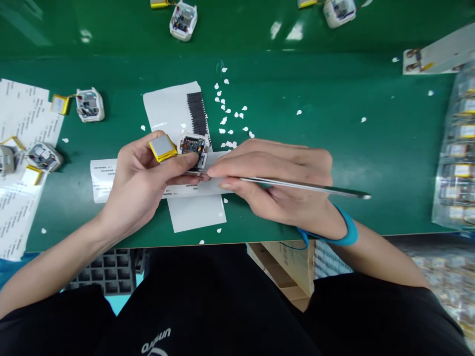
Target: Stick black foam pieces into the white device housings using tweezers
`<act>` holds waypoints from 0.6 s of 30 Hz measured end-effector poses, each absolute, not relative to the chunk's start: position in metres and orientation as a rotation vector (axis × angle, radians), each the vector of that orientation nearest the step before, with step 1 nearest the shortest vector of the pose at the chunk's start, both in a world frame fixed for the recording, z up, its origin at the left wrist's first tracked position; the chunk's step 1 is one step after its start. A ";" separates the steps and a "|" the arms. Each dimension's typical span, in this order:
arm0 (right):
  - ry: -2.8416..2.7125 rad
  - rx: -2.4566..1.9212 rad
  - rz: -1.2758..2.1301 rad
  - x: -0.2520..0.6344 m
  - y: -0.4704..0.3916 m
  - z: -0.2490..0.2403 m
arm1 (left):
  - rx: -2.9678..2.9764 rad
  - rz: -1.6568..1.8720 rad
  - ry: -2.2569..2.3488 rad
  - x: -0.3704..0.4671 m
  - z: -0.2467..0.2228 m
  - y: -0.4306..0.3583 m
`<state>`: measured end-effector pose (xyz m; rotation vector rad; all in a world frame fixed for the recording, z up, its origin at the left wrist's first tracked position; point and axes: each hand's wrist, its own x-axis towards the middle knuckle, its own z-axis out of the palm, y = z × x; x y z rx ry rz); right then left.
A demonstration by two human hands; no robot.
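Observation:
My left hand (146, 173) holds a small white device housing (193, 148) with an exposed circuit board, and a yellow-edged flat battery (162, 148) attached to it rests on my fingers. My right hand (276, 178) grips long metal tweezers (304, 187); their tip reaches the lower edge of the housing, where my two hands meet. Both hands hover over a white backing sheet (170, 106) that carries a column of black foam strips (196, 112).
Similar white housings with batteries lie at the left (89, 104), far left (43, 156) and on the raised back shelf (183, 20). White paper scraps (226, 111) dot the green mat. Label sheets (18, 148) lie left; stacked clear trays (458, 153) stand right.

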<state>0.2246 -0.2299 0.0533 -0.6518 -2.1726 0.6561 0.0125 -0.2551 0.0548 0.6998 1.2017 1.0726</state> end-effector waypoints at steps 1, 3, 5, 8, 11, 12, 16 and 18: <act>-2.163 -0.659 0.639 0.224 -0.230 0.054 | 0.722 1.074 1.209 0.013 0.055 -0.256; -2.140 -0.679 0.608 0.225 -0.230 0.055 | 0.758 1.086 1.213 0.012 0.055 -0.257; -2.116 -0.684 0.576 0.225 -0.229 0.055 | 0.786 1.111 1.191 0.012 0.055 -0.256; -2.088 -0.666 0.598 0.224 -0.228 0.052 | 0.797 1.148 1.155 0.011 0.054 -0.255; -2.067 -0.645 0.620 0.224 -0.226 0.047 | 0.766 1.151 1.169 0.012 0.052 -0.257; -2.063 -0.648 0.604 0.224 -0.225 0.046 | 0.760 1.141 1.185 0.012 0.052 -0.258; -2.025 -0.672 0.509 0.225 -0.221 0.046 | 0.876 1.103 1.248 0.007 0.051 -0.250; -1.994 -0.670 0.495 0.225 -0.220 0.046 | 1.047 1.132 1.305 -0.007 0.048 -0.226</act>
